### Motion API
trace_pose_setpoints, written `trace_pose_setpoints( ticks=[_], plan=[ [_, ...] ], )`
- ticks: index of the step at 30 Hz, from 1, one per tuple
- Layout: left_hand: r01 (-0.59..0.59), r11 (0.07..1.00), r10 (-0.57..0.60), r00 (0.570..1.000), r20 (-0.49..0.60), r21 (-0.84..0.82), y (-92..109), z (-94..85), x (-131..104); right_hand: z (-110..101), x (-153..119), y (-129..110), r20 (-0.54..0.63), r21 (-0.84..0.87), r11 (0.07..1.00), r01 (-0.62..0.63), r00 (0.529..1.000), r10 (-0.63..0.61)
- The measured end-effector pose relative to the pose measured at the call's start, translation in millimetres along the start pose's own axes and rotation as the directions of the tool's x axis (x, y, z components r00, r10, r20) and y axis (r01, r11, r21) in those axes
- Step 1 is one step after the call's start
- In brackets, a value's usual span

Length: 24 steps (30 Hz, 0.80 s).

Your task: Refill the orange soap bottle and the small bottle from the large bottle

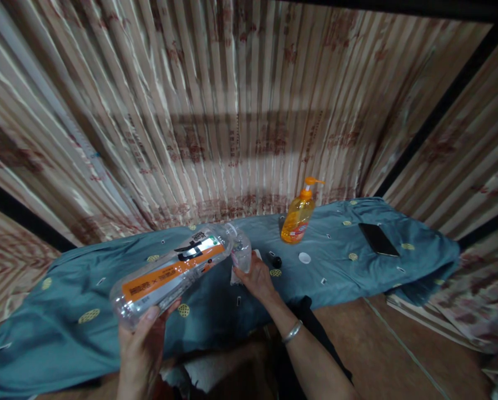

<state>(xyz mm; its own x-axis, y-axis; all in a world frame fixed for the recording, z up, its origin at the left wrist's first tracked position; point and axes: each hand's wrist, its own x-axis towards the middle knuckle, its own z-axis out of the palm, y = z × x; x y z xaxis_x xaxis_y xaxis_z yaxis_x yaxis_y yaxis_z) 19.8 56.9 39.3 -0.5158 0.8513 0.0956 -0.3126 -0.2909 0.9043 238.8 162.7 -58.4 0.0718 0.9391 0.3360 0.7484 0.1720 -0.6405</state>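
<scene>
My left hand (144, 333) is wrapped round the lower end of a large clear plastic bottle (176, 275) with an orange and white label. The bottle lies tilted, its neck up and to the right. At its mouth is a small clear plastic container (242, 253), gripped by my right hand (257, 278), which wears a silver bracelet. Whether the container is a cup or a small bottle I cannot tell, nor whether the rims touch. Close to my right hand, a small black cap-like piece (276, 261) rests on the teal cloth (215, 322).
An orange pump bottle (297, 219) stands upright behind my right hand. A white round disc (304, 258) lies in front of it, and a dark phone (378, 239) farther right. Pleated patterned curtains (240, 122) hang along the back, with dark frame bars at both sides.
</scene>
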Motion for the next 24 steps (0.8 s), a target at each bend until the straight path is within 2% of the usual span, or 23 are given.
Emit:
trace_pose_setpoints(
  ticks=[6, 20, 24],
  plan=[
    [-0.016, 1.0, 0.016, 1.0, 0.003, -0.004, 4.8, 7.4, -6.7, -2.8, -0.1, -4.4, 0.047, -0.047, 0.997, -0.053, 0.997, 0.055],
    [-0.044, 0.999, 0.044, 0.999, -0.006, 0.005, 9.4, 10.0, -8.8, -1.4, 0.1, -4.5, 0.042, -0.066, 0.996, -0.06, 0.997, 0.062],
    [-0.075, 0.997, 0.075, 0.997, -0.001, 0.009, 9.5, 5.6, -4.9, -3.0, 0.2, -4.1, 0.042, -0.052, 0.997, -0.062, 0.997, 0.064]
  ],
)
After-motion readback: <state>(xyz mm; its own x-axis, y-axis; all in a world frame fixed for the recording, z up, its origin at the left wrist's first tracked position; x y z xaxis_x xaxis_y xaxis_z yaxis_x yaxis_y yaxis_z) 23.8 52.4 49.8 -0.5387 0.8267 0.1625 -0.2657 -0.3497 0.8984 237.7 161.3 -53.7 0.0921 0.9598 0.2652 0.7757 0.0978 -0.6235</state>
